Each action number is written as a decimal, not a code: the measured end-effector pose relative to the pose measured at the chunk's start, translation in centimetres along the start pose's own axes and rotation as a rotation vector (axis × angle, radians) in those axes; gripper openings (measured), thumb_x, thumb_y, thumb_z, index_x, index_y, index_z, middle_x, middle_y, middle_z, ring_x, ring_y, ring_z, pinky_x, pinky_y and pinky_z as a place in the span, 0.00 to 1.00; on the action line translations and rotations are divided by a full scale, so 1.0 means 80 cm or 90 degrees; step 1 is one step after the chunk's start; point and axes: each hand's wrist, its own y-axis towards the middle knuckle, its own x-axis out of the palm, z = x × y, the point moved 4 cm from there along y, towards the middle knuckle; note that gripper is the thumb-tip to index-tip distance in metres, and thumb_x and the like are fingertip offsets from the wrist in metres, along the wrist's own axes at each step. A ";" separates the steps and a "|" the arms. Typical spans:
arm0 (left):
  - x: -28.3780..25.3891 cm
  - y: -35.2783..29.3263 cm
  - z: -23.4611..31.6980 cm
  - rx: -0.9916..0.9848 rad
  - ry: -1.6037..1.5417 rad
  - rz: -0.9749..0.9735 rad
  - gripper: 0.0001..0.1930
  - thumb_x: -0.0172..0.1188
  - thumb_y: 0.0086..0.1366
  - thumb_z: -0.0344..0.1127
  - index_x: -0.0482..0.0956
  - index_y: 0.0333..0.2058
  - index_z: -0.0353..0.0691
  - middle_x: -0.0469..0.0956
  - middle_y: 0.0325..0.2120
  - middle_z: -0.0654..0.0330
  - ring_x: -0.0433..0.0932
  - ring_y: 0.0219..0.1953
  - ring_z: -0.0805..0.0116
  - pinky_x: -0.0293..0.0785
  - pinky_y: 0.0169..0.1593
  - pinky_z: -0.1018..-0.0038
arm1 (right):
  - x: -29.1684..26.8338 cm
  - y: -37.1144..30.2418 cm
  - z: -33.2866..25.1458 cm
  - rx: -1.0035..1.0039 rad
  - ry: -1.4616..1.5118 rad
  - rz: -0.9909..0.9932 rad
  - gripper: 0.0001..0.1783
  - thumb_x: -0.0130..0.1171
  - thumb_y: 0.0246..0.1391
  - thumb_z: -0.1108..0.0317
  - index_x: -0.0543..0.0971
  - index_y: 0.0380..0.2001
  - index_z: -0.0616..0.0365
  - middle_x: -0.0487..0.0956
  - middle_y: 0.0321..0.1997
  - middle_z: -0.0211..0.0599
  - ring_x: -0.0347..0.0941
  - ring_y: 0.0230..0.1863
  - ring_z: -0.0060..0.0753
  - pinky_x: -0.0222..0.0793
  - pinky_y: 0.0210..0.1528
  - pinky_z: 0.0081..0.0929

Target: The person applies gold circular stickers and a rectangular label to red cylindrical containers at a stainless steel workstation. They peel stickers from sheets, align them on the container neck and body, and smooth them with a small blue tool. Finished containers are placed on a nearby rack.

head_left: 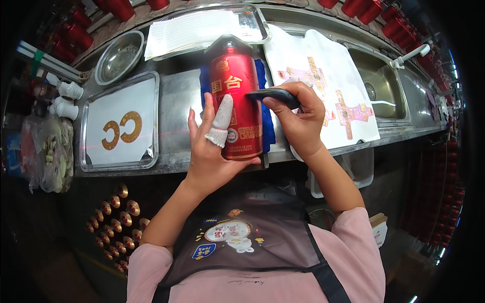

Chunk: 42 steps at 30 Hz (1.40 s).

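Observation:
A red bottle (237, 108) with gold lettering and a dark, angular top stands or leans over a blue cloth (266, 106) in front of me. My left hand (204, 151) grips its lower left side, thumb along the base, one finger in a white knitted finger cover (221, 121) lying across the front. Between the thumb and fingers of my right hand (303, 113) is a flat black scraper-like tool (277, 96), its tip touching or very near the bottle's right side. The tool's exact kind is unclear.
At left, a metal tray (157, 101) holds white paper with gold C-shaped pieces (121, 130); a steel bowl (119, 58) sits behind. White sheets (192, 33) lie at the back. Pink-and-gold decals (352, 113) rest on white backing near a sink (386, 83) at right.

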 end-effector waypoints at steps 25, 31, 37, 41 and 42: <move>-0.010 -0.034 0.023 -0.015 0.133 -0.020 0.29 0.75 0.54 0.48 0.82 0.57 0.62 0.55 0.71 0.38 0.51 0.73 0.32 0.35 0.69 0.33 | -0.007 -0.076 0.038 0.149 0.085 0.080 0.09 0.70 0.57 0.69 0.80 0.33 0.61 0.78 0.28 0.28 0.71 0.30 0.17 0.67 0.34 0.19; -0.002 -0.034 0.031 0.033 0.149 0.001 0.34 0.75 0.52 0.51 0.80 0.60 0.61 0.46 0.74 0.39 0.46 0.74 0.32 0.30 0.70 0.33 | -0.014 -0.088 0.025 0.162 0.101 0.081 0.09 0.69 0.58 0.70 0.78 0.33 0.61 0.76 0.30 0.25 0.68 0.31 0.16 0.66 0.36 0.17; 0.006 -0.027 -0.018 -0.107 -0.005 -0.014 0.61 0.78 0.48 0.52 0.50 0.72 0.36 0.58 0.70 0.41 0.58 0.72 0.46 0.36 0.72 0.38 | 0.005 -0.075 0.012 0.022 -0.005 -0.018 0.10 0.71 0.54 0.69 0.80 0.34 0.62 0.79 0.28 0.35 0.73 0.29 0.27 0.67 0.33 0.22; 0.007 -0.025 -0.014 -0.044 0.007 0.026 0.54 0.77 0.51 0.51 0.56 0.71 0.36 0.65 0.67 0.43 0.64 0.69 0.47 0.40 0.71 0.37 | -0.013 -0.044 0.024 0.146 0.013 0.079 0.08 0.67 0.59 0.69 0.80 0.34 0.63 0.79 0.29 0.32 0.73 0.31 0.21 0.68 0.35 0.21; 0.004 -0.027 -0.009 -0.024 0.015 0.039 0.49 0.76 0.52 0.50 0.61 0.69 0.39 0.66 0.66 0.43 0.64 0.69 0.48 0.40 0.71 0.36 | -0.019 -0.037 0.026 0.199 0.046 0.115 0.08 0.67 0.59 0.68 0.80 0.34 0.63 0.79 0.29 0.31 0.73 0.31 0.20 0.68 0.35 0.21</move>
